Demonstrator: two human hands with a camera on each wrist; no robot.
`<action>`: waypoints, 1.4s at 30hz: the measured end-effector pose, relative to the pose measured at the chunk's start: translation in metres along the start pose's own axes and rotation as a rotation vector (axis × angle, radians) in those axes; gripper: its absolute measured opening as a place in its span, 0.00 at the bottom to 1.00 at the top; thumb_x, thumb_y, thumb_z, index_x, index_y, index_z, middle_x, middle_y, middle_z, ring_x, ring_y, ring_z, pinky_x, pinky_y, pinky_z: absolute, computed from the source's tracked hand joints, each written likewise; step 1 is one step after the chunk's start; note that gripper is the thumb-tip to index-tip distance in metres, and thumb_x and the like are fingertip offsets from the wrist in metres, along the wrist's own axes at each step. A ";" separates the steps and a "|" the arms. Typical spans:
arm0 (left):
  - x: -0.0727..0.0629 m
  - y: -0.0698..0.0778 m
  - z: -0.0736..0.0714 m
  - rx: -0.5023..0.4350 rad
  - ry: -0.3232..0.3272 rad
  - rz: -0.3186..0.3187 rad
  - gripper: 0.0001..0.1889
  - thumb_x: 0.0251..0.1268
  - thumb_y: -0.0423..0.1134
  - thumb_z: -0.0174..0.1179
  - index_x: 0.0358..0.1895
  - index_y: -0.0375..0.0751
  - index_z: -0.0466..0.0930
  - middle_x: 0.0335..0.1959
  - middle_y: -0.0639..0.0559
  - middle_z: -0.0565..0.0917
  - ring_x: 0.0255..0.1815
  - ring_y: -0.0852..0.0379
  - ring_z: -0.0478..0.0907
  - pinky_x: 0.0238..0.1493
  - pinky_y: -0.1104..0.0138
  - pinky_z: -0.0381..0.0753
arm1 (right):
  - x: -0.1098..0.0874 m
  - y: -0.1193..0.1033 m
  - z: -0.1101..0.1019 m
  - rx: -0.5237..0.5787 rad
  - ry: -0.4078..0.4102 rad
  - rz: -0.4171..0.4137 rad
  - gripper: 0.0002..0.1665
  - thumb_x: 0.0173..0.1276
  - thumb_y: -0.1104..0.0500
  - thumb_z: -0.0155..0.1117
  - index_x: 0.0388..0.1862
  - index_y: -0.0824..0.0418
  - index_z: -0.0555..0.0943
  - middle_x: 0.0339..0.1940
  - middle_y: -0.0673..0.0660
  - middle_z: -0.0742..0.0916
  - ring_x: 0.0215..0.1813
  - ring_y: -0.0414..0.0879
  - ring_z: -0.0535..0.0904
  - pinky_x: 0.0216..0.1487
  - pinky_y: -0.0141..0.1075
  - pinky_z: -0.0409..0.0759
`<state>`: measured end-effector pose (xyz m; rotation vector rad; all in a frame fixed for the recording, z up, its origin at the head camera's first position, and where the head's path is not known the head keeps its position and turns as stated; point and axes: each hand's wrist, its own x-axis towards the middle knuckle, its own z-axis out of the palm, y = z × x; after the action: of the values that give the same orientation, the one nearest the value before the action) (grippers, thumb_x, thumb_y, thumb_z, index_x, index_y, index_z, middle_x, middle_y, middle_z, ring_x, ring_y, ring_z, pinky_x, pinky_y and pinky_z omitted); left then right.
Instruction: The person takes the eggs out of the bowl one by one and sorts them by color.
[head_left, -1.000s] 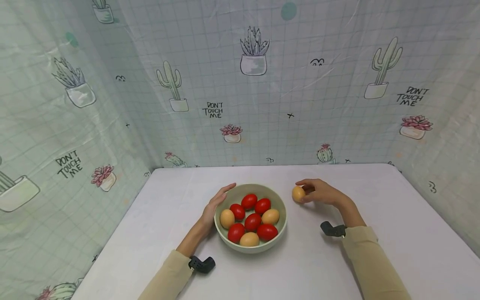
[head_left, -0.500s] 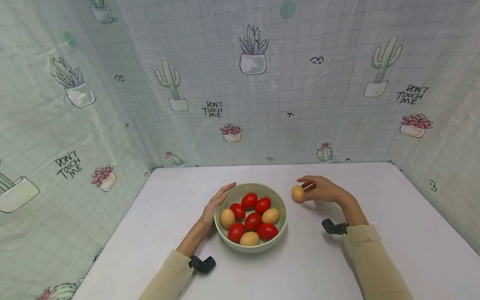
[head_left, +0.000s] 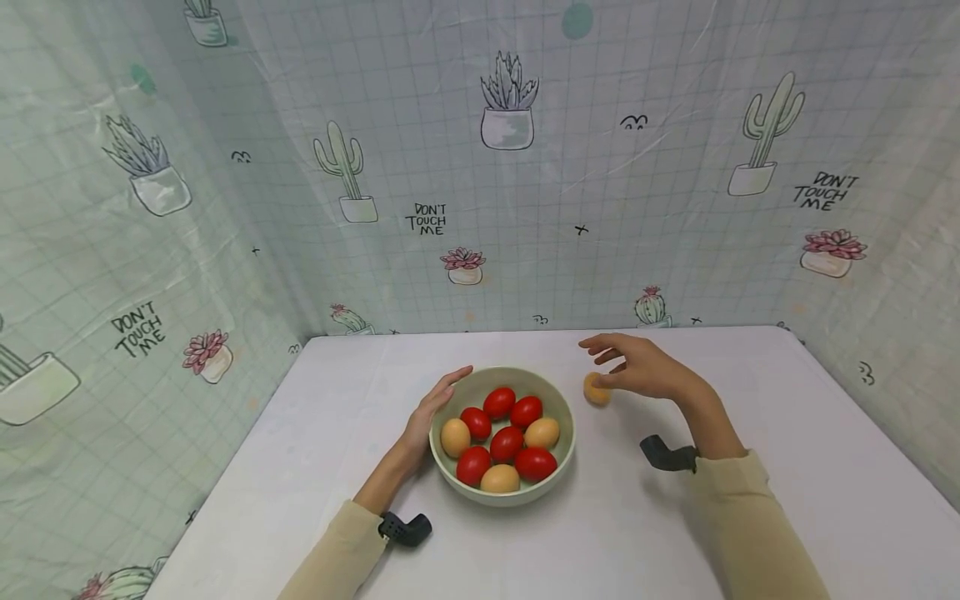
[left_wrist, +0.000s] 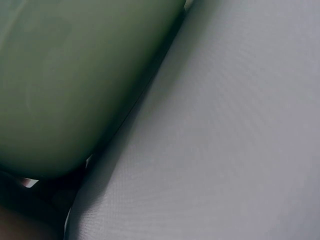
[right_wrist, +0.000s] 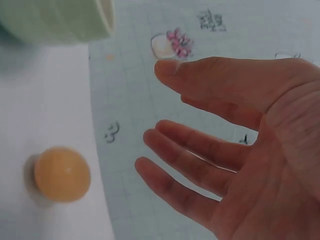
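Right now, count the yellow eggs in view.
4: left egg, right egg and near egg in the bowl; fourth egg on the table, by the right hand.

We've got soft, even light on the white table (head_left: pixel 570 550), faint shadows, while our left wrist view is murky, darkest under the green bowl (left_wrist: pixel 70 90).

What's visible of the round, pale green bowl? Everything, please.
The round, pale green bowl looks smooth and slightly glossy, with a plain rim; whether ceramic or plastic, I can't tell. It stands upright on the white table, underside hidden. Inside lie six glossy red egg-shaped pieces and three matte yellow-orange egg-shaped pieces. The person's bare left hand rests along its left side, fingers at the rim.
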<state>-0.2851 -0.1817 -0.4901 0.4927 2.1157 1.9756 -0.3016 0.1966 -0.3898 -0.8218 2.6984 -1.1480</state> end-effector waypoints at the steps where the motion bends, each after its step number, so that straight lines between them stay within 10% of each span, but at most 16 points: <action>1: 0.000 0.000 -0.001 -0.002 0.002 0.001 0.27 0.84 0.49 0.31 0.81 0.54 0.59 0.83 0.52 0.60 0.84 0.45 0.56 0.85 0.47 0.50 | 0.001 -0.005 0.001 0.001 0.002 -0.010 0.33 0.68 0.61 0.71 0.71 0.64 0.75 0.67 0.66 0.82 0.64 0.64 0.80 0.63 0.54 0.83; 18: 0.001 -0.002 0.004 0.002 0.011 0.024 0.28 0.84 0.47 0.30 0.81 0.52 0.60 0.83 0.52 0.61 0.84 0.46 0.56 0.85 0.47 0.50 | 0.018 -0.069 0.048 0.074 -0.176 -0.214 0.27 0.71 0.60 0.69 0.67 0.61 0.78 0.63 0.59 0.86 0.61 0.60 0.84 0.57 0.47 0.87; 42: 0.001 0.001 0.000 0.029 0.047 0.006 0.27 0.82 0.46 0.32 0.78 0.56 0.65 0.82 0.53 0.64 0.85 0.46 0.52 0.84 0.40 0.43 | 0.096 -0.100 0.101 0.072 -0.532 -0.212 0.20 0.71 0.61 0.67 0.59 0.66 0.83 0.56 0.61 0.88 0.56 0.48 0.86 0.61 0.38 0.84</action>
<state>-0.2857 -0.1813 -0.4890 0.4623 2.1765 1.9809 -0.3101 0.0253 -0.3812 -1.2212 2.1638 -0.8898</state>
